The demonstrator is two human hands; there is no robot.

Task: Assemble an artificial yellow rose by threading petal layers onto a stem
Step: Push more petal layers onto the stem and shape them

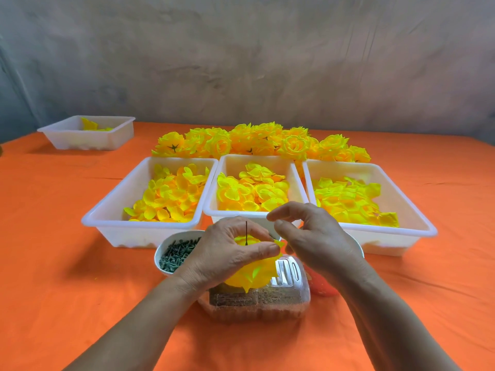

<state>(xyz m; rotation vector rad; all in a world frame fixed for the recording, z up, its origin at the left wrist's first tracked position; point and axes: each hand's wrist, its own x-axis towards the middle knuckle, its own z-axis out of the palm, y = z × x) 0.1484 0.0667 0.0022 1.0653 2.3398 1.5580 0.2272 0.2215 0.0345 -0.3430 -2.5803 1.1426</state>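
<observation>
Your left hand (pixel 230 253) pinches the rose (pixel 251 277) near centre, stem (pixel 246 231) pointing up so layers slide on. Right hand (pixel 308 236) beside it, loosely curled, empty. Middle tray (pixel 233 163) just beyond, within reach.

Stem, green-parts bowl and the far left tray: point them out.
Stem (pixel 246 232): head view, middle of thin dark shaft.
Bowl of green parts (pixel 157 257): head view, white left rim.
Far left tray (pixel 88 141): head view, front wall.

head view | forward-down | close over hands (pixel 270 250) | table (pixel 53 263)
</observation>
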